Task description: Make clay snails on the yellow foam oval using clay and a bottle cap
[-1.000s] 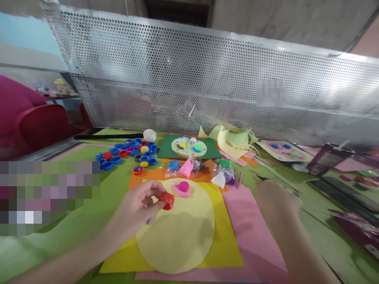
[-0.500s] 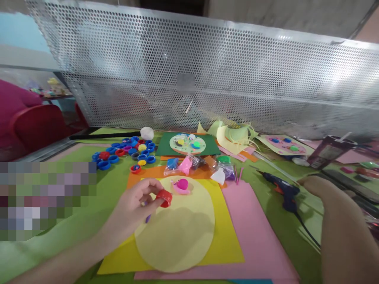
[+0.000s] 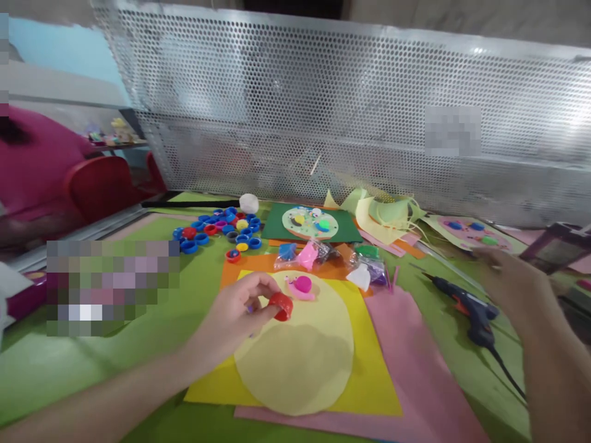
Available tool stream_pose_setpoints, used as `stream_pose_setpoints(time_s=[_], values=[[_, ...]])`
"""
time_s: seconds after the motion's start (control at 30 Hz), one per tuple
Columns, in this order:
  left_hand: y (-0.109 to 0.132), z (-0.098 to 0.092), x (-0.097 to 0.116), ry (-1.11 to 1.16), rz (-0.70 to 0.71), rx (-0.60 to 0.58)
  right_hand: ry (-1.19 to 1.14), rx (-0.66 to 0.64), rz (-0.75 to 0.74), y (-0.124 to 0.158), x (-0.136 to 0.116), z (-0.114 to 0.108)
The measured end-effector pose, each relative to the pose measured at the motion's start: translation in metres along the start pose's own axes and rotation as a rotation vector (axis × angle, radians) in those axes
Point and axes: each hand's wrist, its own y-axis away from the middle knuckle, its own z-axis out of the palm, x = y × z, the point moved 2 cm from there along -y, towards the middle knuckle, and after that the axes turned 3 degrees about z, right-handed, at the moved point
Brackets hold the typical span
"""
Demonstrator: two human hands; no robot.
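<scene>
My left hand [image 3: 244, 307] pinches a red bottle cap [image 3: 281, 306] above a pale yellow paper circle [image 3: 295, 369]. Just behind the cap, a pink clay snail [image 3: 301, 286] lies on the circle. Something purple shows partly behind my left fingers, too hidden to name. My right hand [image 3: 505, 280] is stretched out on the right, blurred, between the glue gun [image 3: 475, 311] and a pink round craft piece [image 3: 466, 227] with blue and green parts. Its fingers are smeared, and I cannot make out anything in them.
Blue, red and yellow bottle caps [image 3: 202, 239] cluster at the back left. Small bags of coloured clay [image 3: 307, 255] lie behind the circle. A decorated round piece [image 3: 289, 221] rests on green card. A dark cup [image 3: 551, 246] stands right; a perforated metal panel [image 3: 277, 123] closes the back.
The view has turned a little left, so things sit further right. My right hand has moved further back past the glue gun. My left hand still holds the red cap near the snail.
</scene>
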Motion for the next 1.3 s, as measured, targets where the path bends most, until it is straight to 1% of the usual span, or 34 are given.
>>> stream_pose_setpoints(time_s=[0.03, 0.13, 0.2, 0.27, 0.33, 0.4, 0.47, 0.53, 0.63, 0.73, 0.93, 1.07, 1.17, 1.3], values=[[0.0, 0.0, 0.001, 0.001, 0.009, 0.003, -0.063, -0.07, -0.051, 0.007, -0.023, 0.003], [0.002, 0.001, 0.004, 0.056, 0.041, -0.012, -0.315, -0.329, -0.305, 0.039, -0.097, 0.012], [0.003, 0.001, 0.005, 0.127, 0.06, -0.034, -0.429, -0.483, -0.435, 0.063, -0.135, 0.015], [0.004, 0.002, 0.005, 0.206, 0.081, -0.065, -0.521, -0.604, -0.481, 0.082, -0.159, 0.014], [0.004, 0.002, 0.005, 0.269, 0.124, -0.105, -0.692, -0.769, -0.454, 0.093, -0.171, 0.01], [0.004, 0.003, 0.005, 0.314, 0.167, -0.137, -0.844, -0.9, -0.432, 0.097, -0.179, 0.004], [0.003, 0.004, 0.004, 0.337, 0.195, -0.153, -0.944, -0.987, -0.439, 0.098, -0.186, -0.001], [0.003, 0.005, 0.003, 0.354, 0.222, -0.161, -1.023, -1.037, -0.441, 0.099, -0.192, -0.003], [0.003, 0.006, 0.001, 0.361, 0.253, -0.184, -1.091, -1.033, -0.458, 0.102, -0.197, 0.001], [0.002, 0.007, -0.002, 0.364, 0.223, -0.211, -1.144, -1.024, -0.476, 0.105, -0.198, 0.004], [0.003, 0.009, -0.001, 0.348, 0.238, -0.208, -1.331, -1.046, -0.38, 0.107, -0.201, 0.004], [0.003, 0.01, -0.002, 0.309, 0.214, -0.219, -1.345, -1.036, -0.337, 0.109, -0.199, 0.01], [0.001, 0.011, -0.005, 0.259, 0.169, -0.237, -1.384, -1.059, -0.315, 0.111, -0.197, 0.016], [0.0, 0.014, -0.009, 0.276, 0.168, -0.243, -1.445, -1.075, -0.302, 0.114, -0.195, 0.02]])
